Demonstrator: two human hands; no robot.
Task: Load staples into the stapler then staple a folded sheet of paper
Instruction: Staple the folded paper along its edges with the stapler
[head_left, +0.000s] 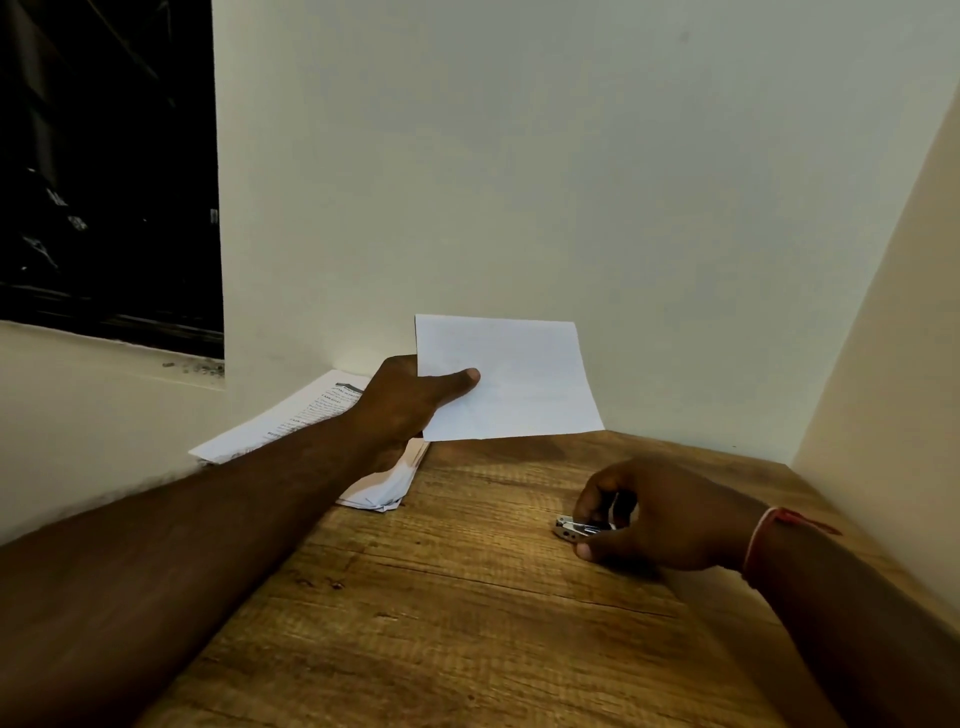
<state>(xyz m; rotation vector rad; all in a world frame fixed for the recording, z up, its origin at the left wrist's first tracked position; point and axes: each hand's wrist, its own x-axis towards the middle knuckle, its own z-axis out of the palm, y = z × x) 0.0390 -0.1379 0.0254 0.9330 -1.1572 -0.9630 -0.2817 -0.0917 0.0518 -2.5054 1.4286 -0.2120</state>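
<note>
My left hand (402, 405) holds a white folded sheet of paper (519, 382) by its left edge, thumb on the front, lifted above the far side of the wooden table (441, 597). My right hand (660, 514) rests on the table at the right, its fingers and thumb closed around a small silver stapler (571, 529). Only the stapler's metal front end shows; the rest is hidden under the hand.
A stack of printed papers (291, 421) lies at the table's far left against the wall, partly under my left forearm. Cream walls close in behind and on the right. A dark window (104, 171) and its sill are at the left.
</note>
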